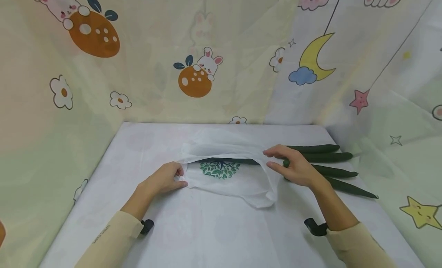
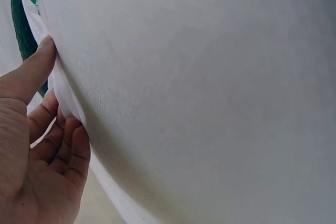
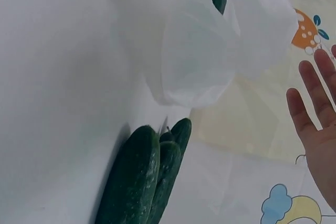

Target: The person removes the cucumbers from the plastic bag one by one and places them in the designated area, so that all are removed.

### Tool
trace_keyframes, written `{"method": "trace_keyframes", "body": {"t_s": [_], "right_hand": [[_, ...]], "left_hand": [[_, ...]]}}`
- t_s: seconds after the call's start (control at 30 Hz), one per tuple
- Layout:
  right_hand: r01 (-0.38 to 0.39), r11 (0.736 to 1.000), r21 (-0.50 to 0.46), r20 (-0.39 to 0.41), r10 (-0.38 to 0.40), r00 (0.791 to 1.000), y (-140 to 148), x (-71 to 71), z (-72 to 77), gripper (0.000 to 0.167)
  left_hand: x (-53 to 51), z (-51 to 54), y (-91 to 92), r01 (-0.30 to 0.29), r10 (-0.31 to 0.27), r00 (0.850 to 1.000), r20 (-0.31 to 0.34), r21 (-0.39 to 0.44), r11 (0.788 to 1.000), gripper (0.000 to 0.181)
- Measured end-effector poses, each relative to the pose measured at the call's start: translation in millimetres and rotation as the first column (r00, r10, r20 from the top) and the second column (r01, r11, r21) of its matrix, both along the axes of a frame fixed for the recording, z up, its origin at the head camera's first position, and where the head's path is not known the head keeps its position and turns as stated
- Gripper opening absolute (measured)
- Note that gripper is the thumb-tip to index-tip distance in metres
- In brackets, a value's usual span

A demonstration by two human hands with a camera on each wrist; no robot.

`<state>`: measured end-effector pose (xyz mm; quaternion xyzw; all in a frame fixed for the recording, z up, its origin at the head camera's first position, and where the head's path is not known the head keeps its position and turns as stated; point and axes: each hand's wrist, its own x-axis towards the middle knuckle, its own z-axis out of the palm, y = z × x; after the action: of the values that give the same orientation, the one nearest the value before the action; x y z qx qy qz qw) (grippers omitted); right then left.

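Observation:
A white plastic bag point(image 1: 224, 186) with a green tree print lies across the table's middle, its mouth gaping. Inside it shows a dark green cucumber point(image 1: 243, 161), mostly covered by the plastic. At the bag's left end my left hand point(image 1: 165, 178) pinches the edge between thumb and fingers; the left wrist view shows this hand point(image 2: 50, 166) up close. My right hand point(image 1: 296, 167) hovers by the bag's right end, fingers extended and holding nothing. Several loose cucumbers point(image 1: 333, 157) lie side by side under and beyond it, their near ends partly hidden by the hand.
A white cloth covers the table point(image 1: 214, 229). Patterned fabric point(image 1: 145, 60) with cartoon rabbits, flowers and stars rises behind and at both sides. Black wrist devices point(image 1: 315, 227) sit at both cuffs.

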<state>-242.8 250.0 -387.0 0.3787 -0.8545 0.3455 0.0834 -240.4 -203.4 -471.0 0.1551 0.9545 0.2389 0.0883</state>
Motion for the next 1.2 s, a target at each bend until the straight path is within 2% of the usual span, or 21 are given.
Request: {"method": "trace_keyframes", "body": {"t_s": [0.2,0.5,0.8,1.2], "right_hand": [[0.005,1.0,0.014,0.014,-0.006,1.0,-13,2.3,5.0,0.034],[-0.006,1.0,-0.01,0.05,0.006,0.999,-30,-1.1,6.6,0.033],[-0.078,0.997,-0.024,0.06,0.079,0.995,-51,-5.5,3.2,0.032],[-0.141,0.987,-0.071,0.096,0.148,0.984,-68,-15.2,-4.1,0.032]], "left_hand": [[-1.4,-0.2,-0.4,0.019,-0.019,1.0,-0.014,-0.008,1.0,0.035],[-0.3,0.8,-2.1,0.008,-0.008,1.0,-0.008,-0.012,1.0,0.036],[-3.1,-3.7,-0.1,-0.022,0.023,0.999,0.029,-0.018,1.0,0.037],[-0.5,2.0,1.6,-0.025,0.025,0.999,0.024,0.004,1.0,0.035]]}}
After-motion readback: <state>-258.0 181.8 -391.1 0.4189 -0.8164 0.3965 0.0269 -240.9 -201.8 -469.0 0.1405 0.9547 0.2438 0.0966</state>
